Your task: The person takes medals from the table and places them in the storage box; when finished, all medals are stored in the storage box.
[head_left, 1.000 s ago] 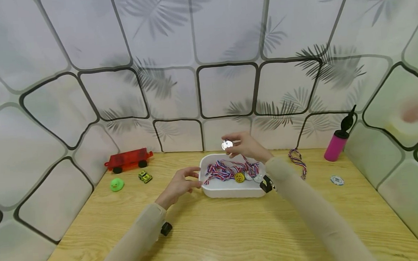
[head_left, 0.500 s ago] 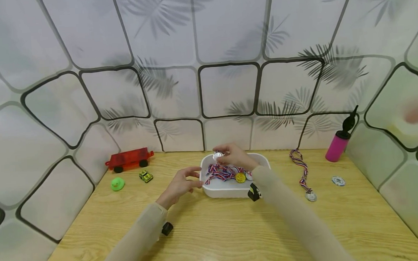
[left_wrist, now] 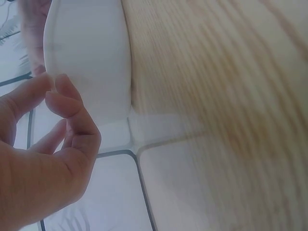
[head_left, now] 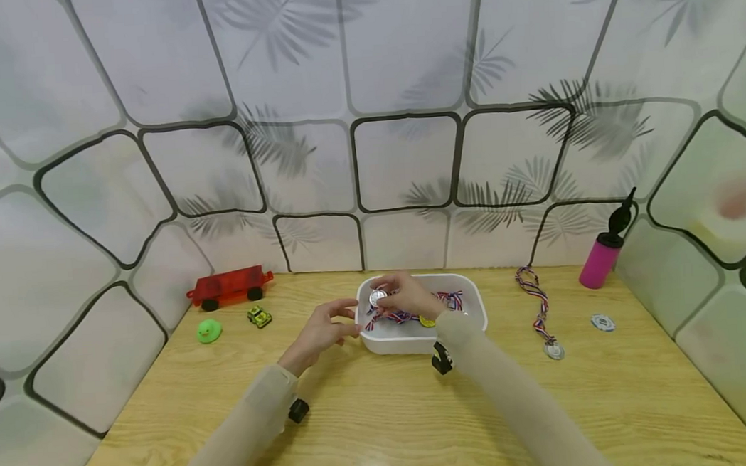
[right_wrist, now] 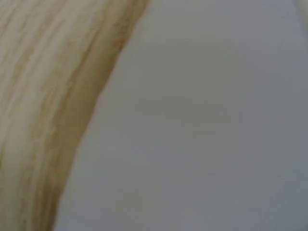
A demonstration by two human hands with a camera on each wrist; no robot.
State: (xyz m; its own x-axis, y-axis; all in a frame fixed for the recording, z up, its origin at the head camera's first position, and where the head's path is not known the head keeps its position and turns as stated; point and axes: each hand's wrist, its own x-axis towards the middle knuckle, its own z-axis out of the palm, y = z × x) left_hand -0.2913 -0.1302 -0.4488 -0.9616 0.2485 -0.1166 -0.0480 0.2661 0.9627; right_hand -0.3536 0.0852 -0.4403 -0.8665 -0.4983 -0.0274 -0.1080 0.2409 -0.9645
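A white plastic tub (head_left: 399, 346) stands on the wooden table, with red, white and blue ribbons (head_left: 450, 300) and a gold medal (head_left: 426, 322) inside. My right hand (head_left: 409, 298) pinches a silver medal (head_left: 378, 298) between thumb and fingers, low over the tub's left half. It covers part of the ribbons. At the tub's left end, my left hand (head_left: 318, 332) holds the rim. In the left wrist view its fingertips and thumb meet at the edge of the tub wall (left_wrist: 91, 48). Only a blurred tub wall (right_wrist: 192, 120) and some wood grain fill the right wrist view.
Toward the left are a red toy wagon (head_left: 227, 286), a green rubber duck (head_left: 209, 331) and a yellow toy car (head_left: 259, 316). To the right lie another ribboned silver medal (head_left: 553, 350), a poker chip (head_left: 603, 323) and a pink cylinder with a black top (head_left: 598, 263).
My right hand has carried the silver medal left and down, from above the tub's back rim to inside its left half. The left hand has stayed at the rim.
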